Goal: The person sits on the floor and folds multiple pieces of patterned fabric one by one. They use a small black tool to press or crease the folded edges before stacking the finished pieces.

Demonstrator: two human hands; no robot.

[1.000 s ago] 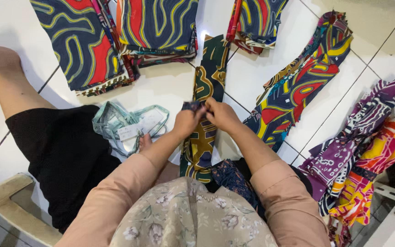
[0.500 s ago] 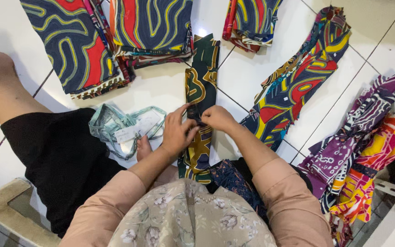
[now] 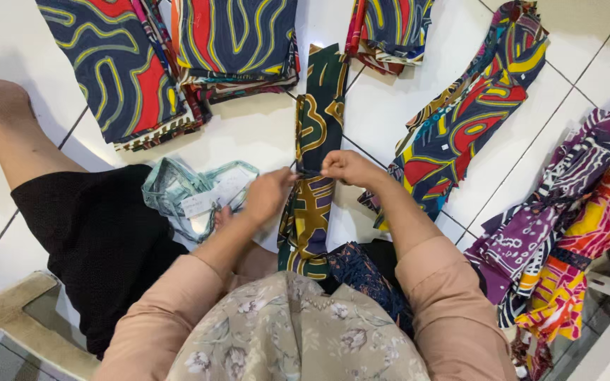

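A white tiled floor [image 3: 262,134] fills the view, and many folded printed cloths lie on it. At the top are two large navy cloths with red and yellow wavy lines [image 3: 178,56], and beside them a smaller folded bundle of the same colours [image 3: 390,28]. On the right lies a long blue, red and yellow patterned cloth [image 3: 460,127], and further right a purple and white printed cloth [image 3: 559,212] next to a pink and orange one [image 3: 573,282]. In the middle, a long narrow strip of dark green and ochre batik cloth [image 3: 317,141] runs from the person's lap up over the tiles. Both hands meet on this strip at about its middle: the left hand [image 3: 268,194] is closed with its fingers pinching something thin there, and the right hand [image 3: 344,168] is also closed on the cloth just beside it. It seems a thin tie is being fastened around the strip; the following move probably needs a firm, even pull. Left of the hands lies a pile of clear plastic bags with paper labels [image 3: 192,194], near a black garment [image 3: 100,240].
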